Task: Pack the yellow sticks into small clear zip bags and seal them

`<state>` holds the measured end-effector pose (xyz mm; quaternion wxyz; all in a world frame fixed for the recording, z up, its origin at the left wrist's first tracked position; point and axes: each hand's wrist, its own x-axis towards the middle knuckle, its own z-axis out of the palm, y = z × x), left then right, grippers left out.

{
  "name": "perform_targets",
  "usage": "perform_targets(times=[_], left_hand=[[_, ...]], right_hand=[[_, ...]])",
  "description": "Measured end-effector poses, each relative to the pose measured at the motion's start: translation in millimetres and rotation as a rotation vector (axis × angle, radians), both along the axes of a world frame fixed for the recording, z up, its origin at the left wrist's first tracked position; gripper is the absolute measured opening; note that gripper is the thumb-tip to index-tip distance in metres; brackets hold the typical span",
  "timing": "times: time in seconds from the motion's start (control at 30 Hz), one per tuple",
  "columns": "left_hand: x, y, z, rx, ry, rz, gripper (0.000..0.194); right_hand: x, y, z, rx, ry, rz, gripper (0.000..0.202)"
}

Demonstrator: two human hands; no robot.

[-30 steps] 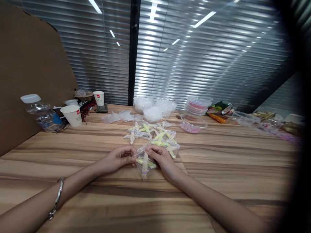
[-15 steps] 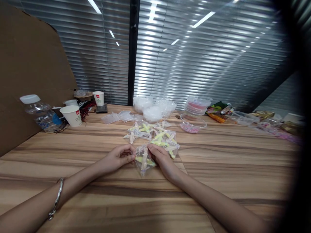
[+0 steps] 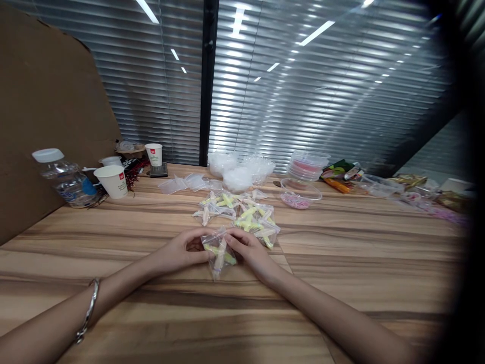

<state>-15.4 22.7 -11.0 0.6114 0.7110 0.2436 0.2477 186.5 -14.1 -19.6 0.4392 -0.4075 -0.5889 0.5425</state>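
Between my two hands is a small clear zip bag (image 3: 220,253) with a yellow-green piece and a pale pinkish piece crossed inside it. My left hand (image 3: 191,248) grips its left side, the thumb in front and the fingers partly hidden behind. At the upper right edge my right hand (image 3: 246,247) pinches the bag with thumb and fingers. Just beyond lies a pile of similar filled bags (image 3: 252,220), with more filled bags (image 3: 215,205) to their left. A silver bracelet (image 3: 89,308) circles my left wrist.
Flat clear bags (image 3: 185,183) and white cotton-like bundles (image 3: 238,178) lie behind the pile. Round clear containers (image 3: 307,166) and a dish with pink bits (image 3: 295,200) stand right of them. Paper cups (image 3: 112,182) and a water bottle (image 3: 68,179) are left, by a cardboard panel (image 3: 49,101).
The bag has moved slightly left and toward me. My left fingers have opened out behind it, and my right thumb now lies over its upper edge.
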Motion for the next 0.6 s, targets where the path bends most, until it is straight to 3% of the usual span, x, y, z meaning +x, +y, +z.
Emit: perform_targets(times=[0.23, 0.6], left_hand=[[0.2, 3.7, -4.2, 0.004, -0.015, -0.001, 0.041], [-0.8, -0.6, 4.9, 0.053, 0.071, -0.026, 0.038]], right_hand=[[-1.7, -0.2, 3.1, 0.055, 0.003, 0.012, 0.03], [-0.8, 0.4, -1.3, 0.11, -0.049, 0.003, 0.029]])
